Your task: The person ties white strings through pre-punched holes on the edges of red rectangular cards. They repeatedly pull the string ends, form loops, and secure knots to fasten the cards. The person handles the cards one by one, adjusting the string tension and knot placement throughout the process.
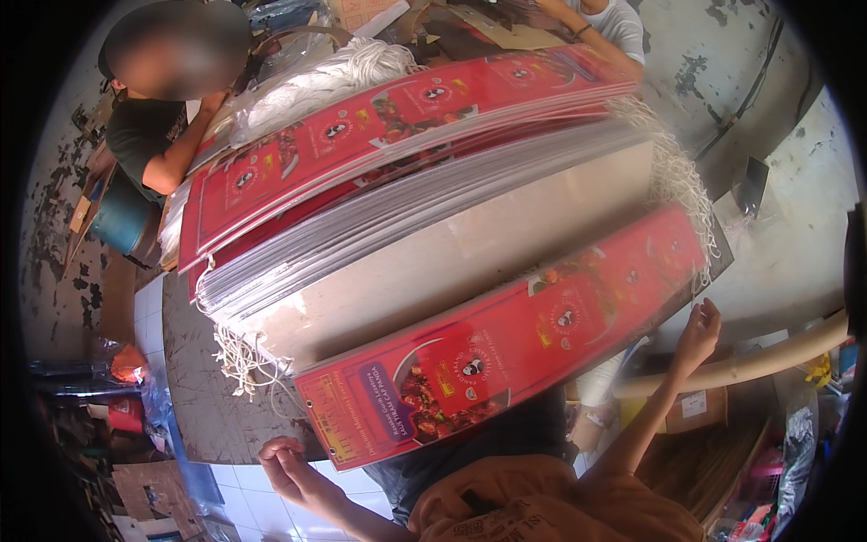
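Observation:
A long red printed board (524, 334) with food pictures lies across the near edge of the table, in front of my body. My left hand (296, 471) is just off its lower left corner, fingers curled together; whatever they hold, if anything, is too small to make out. By the board's right end, my right hand (701, 332) has its fingers closed at a thin white string (695, 291) hanging there. Behind the board stands a thick stack of boards (470, 244) on edge, pale face toward me. White string loops (242, 359) hang in tangles from both ends of the stack.
More red boards (343, 135) lean behind the stack on the dark table (203, 388). Bundled white string (334, 77) lies beyond them. One person (153, 135) sits at the far left, another (619, 32) at the far right. A cardboard tube (750, 361) is at right.

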{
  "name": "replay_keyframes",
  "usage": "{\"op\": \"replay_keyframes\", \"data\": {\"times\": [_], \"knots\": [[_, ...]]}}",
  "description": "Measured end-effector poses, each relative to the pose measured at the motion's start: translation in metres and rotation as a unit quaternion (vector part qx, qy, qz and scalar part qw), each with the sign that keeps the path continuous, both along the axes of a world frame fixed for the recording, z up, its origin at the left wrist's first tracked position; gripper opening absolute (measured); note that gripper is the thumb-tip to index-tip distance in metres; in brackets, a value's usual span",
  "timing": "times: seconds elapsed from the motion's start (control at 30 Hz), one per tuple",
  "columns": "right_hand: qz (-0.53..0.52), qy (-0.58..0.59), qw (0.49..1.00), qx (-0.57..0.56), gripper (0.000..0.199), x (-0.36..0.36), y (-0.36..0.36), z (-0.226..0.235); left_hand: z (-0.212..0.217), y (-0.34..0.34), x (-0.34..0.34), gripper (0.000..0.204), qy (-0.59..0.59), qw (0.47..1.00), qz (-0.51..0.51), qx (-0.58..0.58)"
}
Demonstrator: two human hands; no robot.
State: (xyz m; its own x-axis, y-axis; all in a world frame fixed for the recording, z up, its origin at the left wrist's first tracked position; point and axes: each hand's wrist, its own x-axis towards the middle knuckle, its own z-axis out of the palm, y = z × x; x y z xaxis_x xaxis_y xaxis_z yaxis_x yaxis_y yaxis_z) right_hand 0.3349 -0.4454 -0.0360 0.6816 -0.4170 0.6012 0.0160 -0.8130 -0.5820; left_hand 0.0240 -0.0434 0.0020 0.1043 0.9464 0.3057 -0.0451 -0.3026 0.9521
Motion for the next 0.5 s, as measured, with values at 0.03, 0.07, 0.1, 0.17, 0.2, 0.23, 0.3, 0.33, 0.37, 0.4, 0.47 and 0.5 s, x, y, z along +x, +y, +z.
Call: {"op": "replay_keyframes", "data": {"times": [0.03, 0.07, 0.1, 0.17, 0.2, 0.23, 0.3, 0.33, 0.37, 0.4, 0.47, 0.5], "knots": [[-0.003, 0.001, 1.000, 0.013, 0.023, 0.003, -0.003, -0.007, 0.000, 0.000, 0.000, 0.022, 0.003, 1.000, -0.002, 0.000], [-0.006, 0.003, 1.000, 0.026, 0.023, 0.005, -0.007, -0.013, 0.000, 0.000, 0.000, 0.022, 0.007, 1.000, -0.004, 0.001], [-0.007, 0.004, 0.999, 0.039, 0.024, 0.007, -0.009, -0.019, 0.001, 0.000, -0.001, 0.022, 0.008, 1.000, -0.002, 0.004], [0.006, -0.001, 0.997, 0.078, 0.024, 0.011, -0.014, -0.028, 0.003, -0.001, -0.002, 0.022, 0.010, 1.000, 0.004, 0.010], [0.014, -0.002, 0.995, 0.097, 0.025, 0.011, -0.011, -0.029, 0.003, 0.000, -0.003, 0.023, 0.008, 1.000, 0.010, 0.010], [0.019, -0.009, 0.994, 0.104, 0.025, 0.010, -0.008, -0.029, 0.003, 0.000, -0.004, 0.023, 0.005, 1.000, 0.016, 0.010], [0.030, -0.025, 0.992, 0.119, 0.025, 0.011, -0.002, -0.027, 0.004, 0.000, -0.006, 0.024, 0.005, 1.000, 0.024, 0.009], [0.032, -0.028, 0.992, 0.116, 0.024, 0.011, 0.001, -0.026, 0.005, 0.000, -0.006, 0.024, 0.008, 1.000, 0.026, 0.008], [0.035, -0.031, 0.992, 0.113, 0.024, 0.010, 0.002, -0.026, 0.005, -0.001, -0.006, 0.024, 0.011, 0.999, 0.029, 0.007], [0.041, -0.025, 0.992, 0.118, 0.024, 0.010, 0.004, -0.024, 0.007, -0.001, -0.004, 0.025, 0.006, 0.999, 0.034, 0.006], [0.044, -0.010, 0.992, 0.115, 0.022, 0.007, 0.008, -0.020, 0.009, -0.002, -0.004, 0.023, 0.015, 0.999, 0.038, 0.012], [0.049, -0.009, 0.992, 0.113, 0.021, 0.007, 0.003, -0.020, 0.009, -0.002, -0.005, 0.022, 0.019, 0.999, 0.033, 0.013]]}}
